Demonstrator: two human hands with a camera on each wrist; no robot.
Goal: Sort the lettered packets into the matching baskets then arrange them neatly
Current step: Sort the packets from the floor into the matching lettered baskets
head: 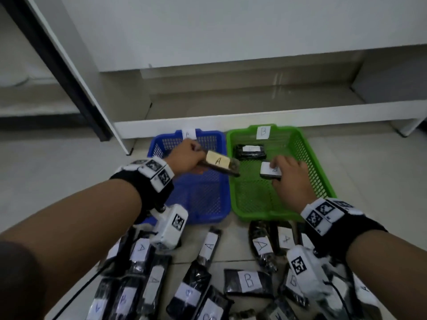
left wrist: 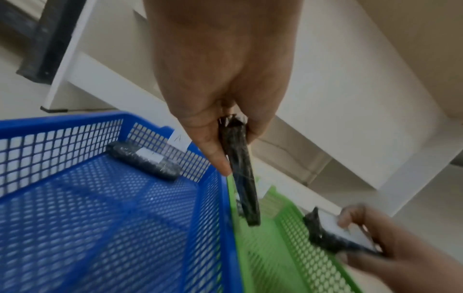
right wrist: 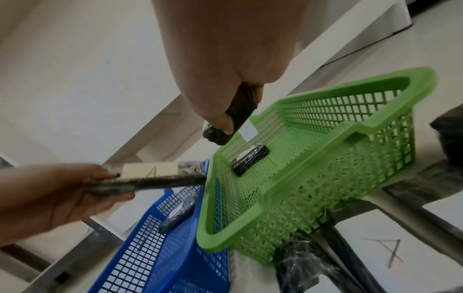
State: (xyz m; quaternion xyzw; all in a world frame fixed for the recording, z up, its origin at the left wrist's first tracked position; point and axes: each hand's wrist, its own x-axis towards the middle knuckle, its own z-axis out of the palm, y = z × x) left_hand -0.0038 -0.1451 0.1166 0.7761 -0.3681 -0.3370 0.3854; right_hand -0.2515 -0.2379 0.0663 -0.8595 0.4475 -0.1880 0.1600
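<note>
My left hand [head: 189, 155] grips a black packet labelled A [head: 219, 163] over the blue basket [head: 208, 211], which carries an A tag [head: 189, 134]. One packet [left wrist: 144, 160] lies in the blue basket's far corner. My right hand [head: 288, 176] holds a black packet with a white label [head: 270, 170] above the green basket [head: 318, 172], tagged B [head: 263, 131]. One packet [head: 250, 151] lies at the far end of the green basket. The held packet's letter is partly covered by my fingers.
Several black packets labelled A [head: 209, 247] and B [head: 249, 280] lie scattered on the tiled floor in front of the baskets. A white shelf unit [head: 231, 116] stands right behind the baskets. A dark door frame [head: 69, 72] runs at the left.
</note>
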